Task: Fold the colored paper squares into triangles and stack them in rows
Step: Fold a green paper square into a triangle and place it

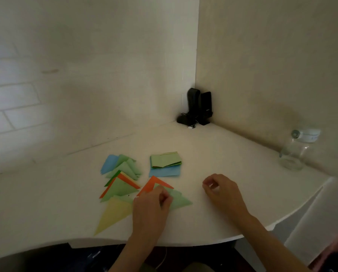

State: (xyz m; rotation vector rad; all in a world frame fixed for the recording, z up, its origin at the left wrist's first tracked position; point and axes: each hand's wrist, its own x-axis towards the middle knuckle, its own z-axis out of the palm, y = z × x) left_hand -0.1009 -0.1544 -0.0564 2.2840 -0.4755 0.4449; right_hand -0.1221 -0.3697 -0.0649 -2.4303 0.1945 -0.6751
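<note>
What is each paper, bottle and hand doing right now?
Pale green paper triangle: folded, flat, overlapping the orange paper triangle, pinched by the left hand.
Yellow paper triangle: folded, flat.
Row of folded paper triangles: overlapping.
Stack of unfolded paper squares: still waiting, green above blue.
Clear plastic bottle: upright, capped.
Right hand: loosely curled, holding nothing.

Folded triangles (pixel 121 183) left of centre on the table (pixel 233 173), unfolded paper stack (pixel 165 163) just right, speakers (pixel 197 107) in far corner, bottle (pixel 293 152) at right edge.
</note>
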